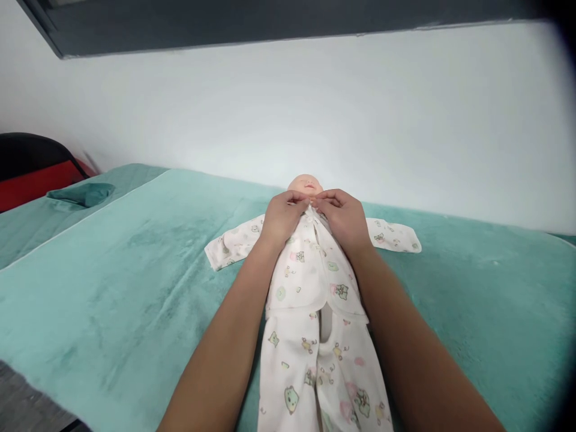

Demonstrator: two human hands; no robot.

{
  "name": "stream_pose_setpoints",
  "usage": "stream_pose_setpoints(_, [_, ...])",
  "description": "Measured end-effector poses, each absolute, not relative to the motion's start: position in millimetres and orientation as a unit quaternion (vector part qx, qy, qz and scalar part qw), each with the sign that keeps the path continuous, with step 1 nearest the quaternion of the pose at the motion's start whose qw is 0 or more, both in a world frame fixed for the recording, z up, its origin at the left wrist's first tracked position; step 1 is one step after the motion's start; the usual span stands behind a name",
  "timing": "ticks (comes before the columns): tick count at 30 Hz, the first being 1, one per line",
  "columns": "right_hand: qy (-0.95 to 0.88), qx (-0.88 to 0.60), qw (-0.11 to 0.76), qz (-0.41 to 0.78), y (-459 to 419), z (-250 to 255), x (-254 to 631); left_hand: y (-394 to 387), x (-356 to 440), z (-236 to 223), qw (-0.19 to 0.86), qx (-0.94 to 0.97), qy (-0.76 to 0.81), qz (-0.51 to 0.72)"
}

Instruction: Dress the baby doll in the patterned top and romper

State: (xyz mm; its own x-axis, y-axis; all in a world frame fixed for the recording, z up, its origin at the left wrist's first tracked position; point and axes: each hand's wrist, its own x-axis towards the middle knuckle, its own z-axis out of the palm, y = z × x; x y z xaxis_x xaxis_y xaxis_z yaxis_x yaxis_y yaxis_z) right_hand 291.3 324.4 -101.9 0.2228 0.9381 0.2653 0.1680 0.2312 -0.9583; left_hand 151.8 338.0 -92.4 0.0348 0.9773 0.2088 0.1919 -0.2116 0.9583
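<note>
A wide teal blanket (135, 282) covers the whole bed, plush and slightly rumpled, running up to a plain white wall (315, 108). Off at the far left there is a black and red chair (31, 168), and a small folded teal cloth (81, 195) lies near that edge.

Down the middle lies the baby doll (310, 282), flat on its back, its long axis running straight away from the person: head (306, 183) at the far end towards the wall, legs coming towards the camera. It wears a white printed suit (306, 360) dotted with little green and pink animal figures; both sleeves are spread out sideways, the left sleeve (231, 243) and right sleeve (393, 235) flat on the blanket. The jacket front parts a little at the waist, showing a grey gap above the trousers.

Both forearms reach in either side of the doll's body. The left hand (281, 216) and the right hand (342, 216) meet at the collar just under the chin, fingers curled and pinching the fabric edges of the neckline between them, fingertips nearly touching.
</note>
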Motion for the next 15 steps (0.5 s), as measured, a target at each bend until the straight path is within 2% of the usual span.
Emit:
stream_pose_setpoints(7, [-0.539,-0.520,0.586,0.309,323.1,-102.5,289.4,343.2,152.2,-95.8,0.352,0.606,0.514,0.495])
stream_pose_setpoints(15, [-0.579,-0.563,0.540,0.238,318.8,-100.5,287.6,341.6,153.0,-94.1,0.374,0.583,0.510,0.511])
